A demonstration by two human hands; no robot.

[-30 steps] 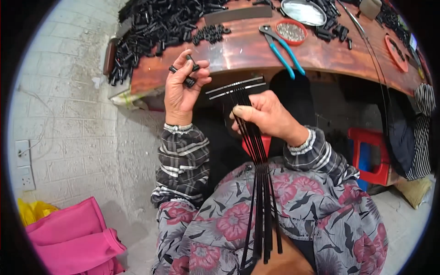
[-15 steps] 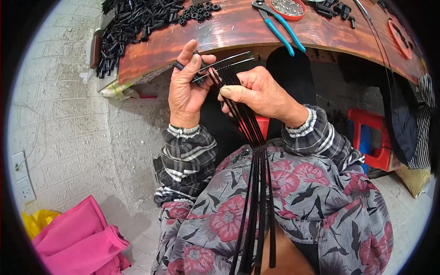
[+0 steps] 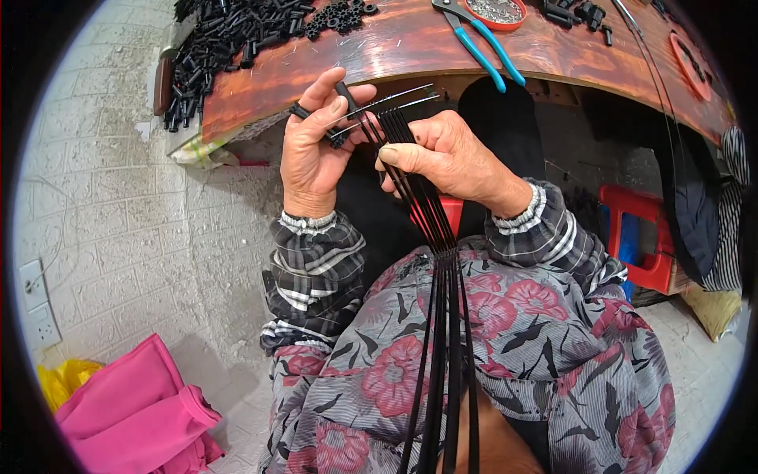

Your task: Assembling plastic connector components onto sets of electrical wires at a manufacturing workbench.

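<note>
In the left hand (image 3: 317,162), with curled grip, cradling small black parts (image 3: 343,93) near thin metal rods (image 3: 416,103); grasping black strips (image 3: 430,207), draped over floral clothing (image 3: 505,371), in the right hand (image 3: 462,162) with closed grip; facing blue-handled pliers (image 3: 479,49) on the desk (image 3: 387,54).

The white brick-patterned wall (image 3: 103,197) showed grey staining and carried an electrical socket (image 3: 43,325), with a second white plate (image 3: 33,284) directly above it. The wooden table (image 3: 276,79) had a glossy reddish-brown top reflecting light. A red plastic stool (image 3: 662,271) stood at right; visible floor (image 3: 695,371) was pale.
</note>
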